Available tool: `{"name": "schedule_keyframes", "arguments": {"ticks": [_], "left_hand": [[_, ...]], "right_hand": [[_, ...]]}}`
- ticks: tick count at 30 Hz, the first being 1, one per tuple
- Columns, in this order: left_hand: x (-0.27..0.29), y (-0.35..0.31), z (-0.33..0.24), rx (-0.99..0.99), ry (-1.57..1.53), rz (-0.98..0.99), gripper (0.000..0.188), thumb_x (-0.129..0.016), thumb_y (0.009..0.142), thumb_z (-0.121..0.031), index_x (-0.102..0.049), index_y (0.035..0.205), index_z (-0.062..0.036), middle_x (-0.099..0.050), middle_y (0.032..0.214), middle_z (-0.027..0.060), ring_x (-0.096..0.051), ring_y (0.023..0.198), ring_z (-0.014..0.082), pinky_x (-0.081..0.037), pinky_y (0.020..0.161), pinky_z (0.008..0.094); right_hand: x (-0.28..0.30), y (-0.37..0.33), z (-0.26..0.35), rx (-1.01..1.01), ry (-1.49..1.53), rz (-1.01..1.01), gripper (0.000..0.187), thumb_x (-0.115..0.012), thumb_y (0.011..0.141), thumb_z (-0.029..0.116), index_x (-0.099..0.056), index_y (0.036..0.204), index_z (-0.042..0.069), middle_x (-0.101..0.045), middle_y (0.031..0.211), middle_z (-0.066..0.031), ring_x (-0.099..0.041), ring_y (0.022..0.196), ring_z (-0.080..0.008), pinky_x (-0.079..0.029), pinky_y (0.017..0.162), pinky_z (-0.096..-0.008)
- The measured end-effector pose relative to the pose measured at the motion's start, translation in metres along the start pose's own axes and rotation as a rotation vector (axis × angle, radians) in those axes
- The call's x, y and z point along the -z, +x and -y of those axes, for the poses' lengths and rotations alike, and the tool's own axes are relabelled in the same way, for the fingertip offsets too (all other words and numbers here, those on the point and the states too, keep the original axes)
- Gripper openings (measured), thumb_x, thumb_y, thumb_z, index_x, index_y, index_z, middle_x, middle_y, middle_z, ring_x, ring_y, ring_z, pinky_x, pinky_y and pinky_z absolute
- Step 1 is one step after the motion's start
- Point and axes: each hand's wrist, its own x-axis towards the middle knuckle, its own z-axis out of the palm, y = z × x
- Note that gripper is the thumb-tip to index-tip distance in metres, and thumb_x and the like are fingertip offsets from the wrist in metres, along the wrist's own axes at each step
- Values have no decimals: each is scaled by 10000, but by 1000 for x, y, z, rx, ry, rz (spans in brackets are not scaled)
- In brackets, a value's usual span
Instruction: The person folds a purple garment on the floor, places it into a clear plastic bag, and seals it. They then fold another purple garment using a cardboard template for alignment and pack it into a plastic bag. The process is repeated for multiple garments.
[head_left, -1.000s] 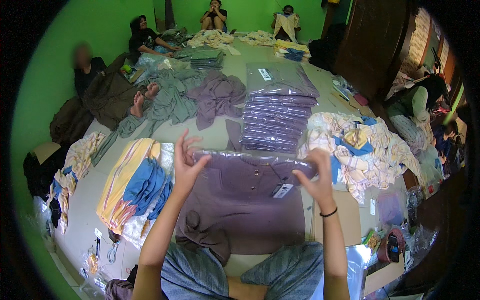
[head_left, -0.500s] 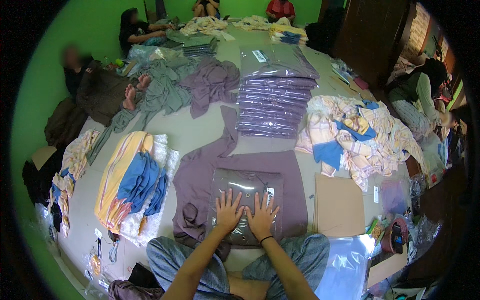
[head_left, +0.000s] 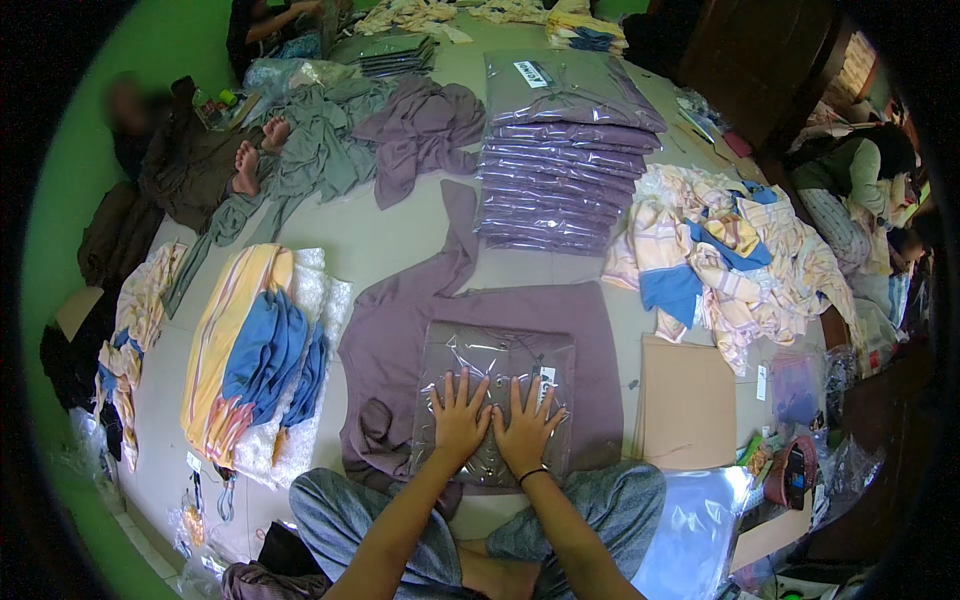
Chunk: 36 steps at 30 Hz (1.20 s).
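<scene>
In front of my crossed legs lies a folded grey-mauve shirt in a clear plastic bag point(head_left: 500, 350), with a small white tag point(head_left: 546, 376) showing near its upper right. My left hand point(head_left: 460, 415) rests flat on the bag, fingers spread. Beside it, my right hand point(head_left: 525, 425) presses flat on the same bag, fingers apart, a dark band on the wrist. Under the bag spreads a loose mauve garment point(head_left: 595, 350), one sleeve reaching away from me. Beyond it stands a tall stack of bagged mauve shirts point(head_left: 565, 150).
At left lie folded yellow-and-blue garments point(head_left: 240, 350) on bubble wrap. Brown cardboard sheets point(head_left: 685, 400), clear plastic bags point(head_left: 685, 530) and a heap of striped garments point(head_left: 730, 250) lie at right. Green cloth point(head_left: 325, 150) and a seated person's feet point(head_left: 247, 165) are far left.
The view has tilted down slightly, so the far people are cut off more. Both hands stay flat on the bagged shirt, with only a small shift.
</scene>
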Motion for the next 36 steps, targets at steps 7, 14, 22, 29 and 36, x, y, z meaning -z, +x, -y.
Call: {"name": "schedule_keyframes", "arguments": {"ticks": [7,14,22,29,36], "left_hand": [[-5,0,1,-20,22,-47,497,-406,806,-349,-303,1277,-224,-214,1336,141,-175,1216,375,-118,932,577],[3,6,14,7,-63,77,586,-509,742,-381,-306,1268,-218,-225,1320,161,-197,1205,378,-180,936,546],[29,-67,20,540,-341,28,832,-696,609,-284,-234,1263,-60,-317,1199,236,-304,1127,358,-312,886,421],[44,-39,66,703,-1155,189,402,-680,617,-226,-537,936,-28,-527,695,69,-488,596,209,-423,537,304],[123,-11,44,616,-1734,394,282,-521,794,-314,-530,954,-82,-532,700,14,-499,564,106,-430,498,230]], "right_hand": [[-5,-2,-3,1,9,15,556,-421,784,423,-305,1279,196,-176,1351,-142,-132,1232,-378,-92,897,-632],[5,2,-3,1,70,70,546,-420,794,424,-309,1273,189,-173,1351,-138,-129,1231,-379,-77,900,-634],[17,-47,-23,200,51,65,579,-396,808,449,-269,1289,155,-219,1330,-156,-197,1222,-332,-133,951,-546],[27,-75,-10,460,127,167,743,-435,754,522,-202,1299,73,-158,1354,-139,-168,1237,-328,-163,934,-569],[114,-59,-4,539,67,-126,514,-508,740,90,-339,1224,55,-406,1208,-149,-406,1109,-273,-371,870,-384]]}}
